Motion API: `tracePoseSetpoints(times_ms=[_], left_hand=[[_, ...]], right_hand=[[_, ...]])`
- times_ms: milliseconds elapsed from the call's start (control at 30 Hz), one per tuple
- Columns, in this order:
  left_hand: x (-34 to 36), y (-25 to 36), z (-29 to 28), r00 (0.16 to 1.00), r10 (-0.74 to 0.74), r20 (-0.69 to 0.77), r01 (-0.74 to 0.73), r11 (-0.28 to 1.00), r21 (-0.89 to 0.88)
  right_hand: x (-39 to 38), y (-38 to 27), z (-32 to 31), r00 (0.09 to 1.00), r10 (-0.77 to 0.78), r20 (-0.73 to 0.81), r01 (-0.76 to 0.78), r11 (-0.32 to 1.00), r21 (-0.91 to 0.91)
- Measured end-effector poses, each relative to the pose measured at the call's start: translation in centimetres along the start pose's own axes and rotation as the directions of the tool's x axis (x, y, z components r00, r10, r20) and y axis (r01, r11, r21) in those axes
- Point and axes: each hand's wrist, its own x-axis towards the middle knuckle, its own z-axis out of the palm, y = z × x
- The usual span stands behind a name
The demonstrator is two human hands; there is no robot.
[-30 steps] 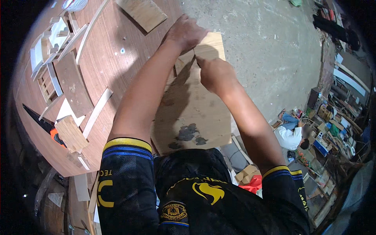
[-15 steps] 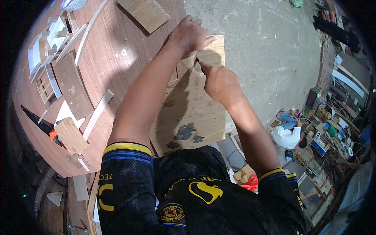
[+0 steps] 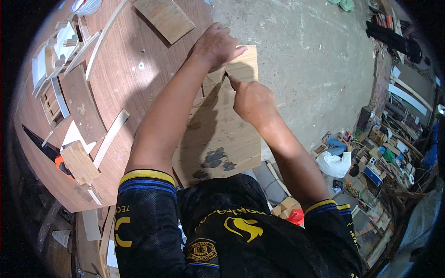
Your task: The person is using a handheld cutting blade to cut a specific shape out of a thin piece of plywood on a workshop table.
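Note:
A pale wooden board [image 3: 241,134] with dark stains near its close end lies in front of me, partly over the brown table panel's edge. My left hand [image 3: 216,47] is closed at the board's far end, fingers curled and thumb stretched across the top. Just nearer, my right hand [image 3: 253,103] is closed with its index finger pointing along a thin dark tool [image 3: 226,74]. That tool's tip meets the board's surface close to the left hand; the rest is hidden in my fist, so its kind is unclear. Shadows of my arms fall across the board.
On the brown table panel [image 3: 153,83] at left lie a loose plywood piece [image 3: 164,21], several wood strips and offcuts, and a small wood block [image 3: 80,161]. Concrete floor [image 3: 315,69] spreads at right. A person in a white shirt [image 3: 333,163] is low down among clutter there.
The whole scene has shifted slightly left in the picture. Both hands keep nearly the same places on the board, and the tool's tip stays at about the same spot.

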Motion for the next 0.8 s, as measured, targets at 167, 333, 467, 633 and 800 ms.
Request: tracePoseSetpoints(times_ms=[167,333,467,633,800], left_hand=[[0.1,0.2,0.1,0.999,0.006,0.038,-0.005,1.000,-0.002],[-1.1,-0.4,0.3,0.999,0.011,0.046,-0.012,1.000,0.021],[0.2,0.3,0.1,0.999,0.031,0.019,-0.031,0.999,0.012],[-0.2,-0.1,-0.4,0.996,0.075,0.050,-0.078,0.996,0.052],[-0.3,0.8,-0.6,0.999,0.015,0.041,-0.014,1.000,-0.028]], right_hand=[[0.8,-0.4,0.1,0.999,0.016,0.038,-0.017,1.000,0.009],[-1.5,-0.8,-1.6,0.988,0.023,0.154,-0.021,1.000,-0.019],[-0.1,0.1,0.1,0.999,0.029,0.025,-0.030,0.998,0.050],[0.3,0.9,-0.8,0.992,-0.126,0.020,0.125,0.992,0.032],[-0.7,0.3,0.9,0.995,0.069,0.074,-0.078,0.989,0.126]])
